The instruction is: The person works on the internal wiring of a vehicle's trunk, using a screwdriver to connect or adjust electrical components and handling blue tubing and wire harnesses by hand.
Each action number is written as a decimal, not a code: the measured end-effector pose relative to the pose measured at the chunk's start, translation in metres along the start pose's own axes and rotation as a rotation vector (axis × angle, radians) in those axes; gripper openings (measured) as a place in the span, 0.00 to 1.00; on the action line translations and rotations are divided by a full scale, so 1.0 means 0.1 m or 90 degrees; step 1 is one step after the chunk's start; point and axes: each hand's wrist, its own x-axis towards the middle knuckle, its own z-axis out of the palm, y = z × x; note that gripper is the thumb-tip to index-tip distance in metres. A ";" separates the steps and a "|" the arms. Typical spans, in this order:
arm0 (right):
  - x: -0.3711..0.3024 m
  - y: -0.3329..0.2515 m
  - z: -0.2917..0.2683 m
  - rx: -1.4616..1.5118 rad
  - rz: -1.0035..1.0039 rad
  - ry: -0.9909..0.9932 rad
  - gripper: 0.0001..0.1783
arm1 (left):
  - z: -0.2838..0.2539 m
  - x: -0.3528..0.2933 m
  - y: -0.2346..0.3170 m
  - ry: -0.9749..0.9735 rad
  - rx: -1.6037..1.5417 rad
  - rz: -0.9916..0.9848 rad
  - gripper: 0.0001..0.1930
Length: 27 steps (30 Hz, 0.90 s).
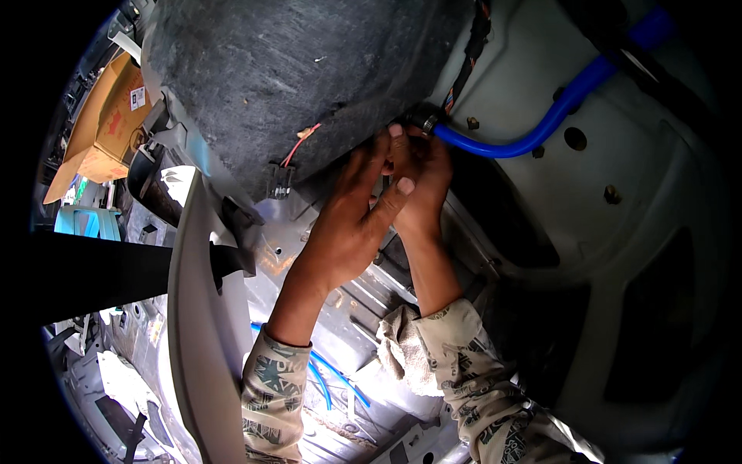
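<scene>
Left grip [349, 220]: near dark panel [309, 69]; hold hidden, cannot tell.
Right grip [423, 185]: beside left; cannot tell hold.
Blue hose [510, 151]: right of both; work by touch, avoid kinking.

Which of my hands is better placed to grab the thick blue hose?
Probably your right hand: it's just below the left end of the thick blue hose, while your left hand sits farther left.

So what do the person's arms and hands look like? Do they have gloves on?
No gloves: the left hand and right hand are bare, with no watch or ring that I can see. The left sleeve and right sleeve are pale beige, printed with dark greenish and blackish shapes, and stop short of the wrists.
</scene>
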 end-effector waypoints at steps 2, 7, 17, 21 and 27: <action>0.03 0.01 0.02 -0.002 -0.029 0.019 0.13 | 0.02 0.01 0.06 -0.003 -0.041 -0.034 0.36; -0.02 -0.02 0.14 -0.004 0.016 0.017 0.11 | 0.03 -0.07 -0.13 0.054 0.061 0.028 0.37; -0.02 -0.04 -0.03 -0.036 -0.006 -0.069 0.13 | 0.04 -0.01 0.02 -0.006 -0.030 -0.043 0.36; 0.01 -0.03 0.02 -0.025 -0.004 -0.047 0.12 | 0.11 -0.05 -0.10 0.047 0.048 0.011 0.36; 0.05 0.05 0.06 -0.072 -0.038 -0.004 0.12 | 0.19 -0.06 -0.13 0.063 0.048 0.029 0.38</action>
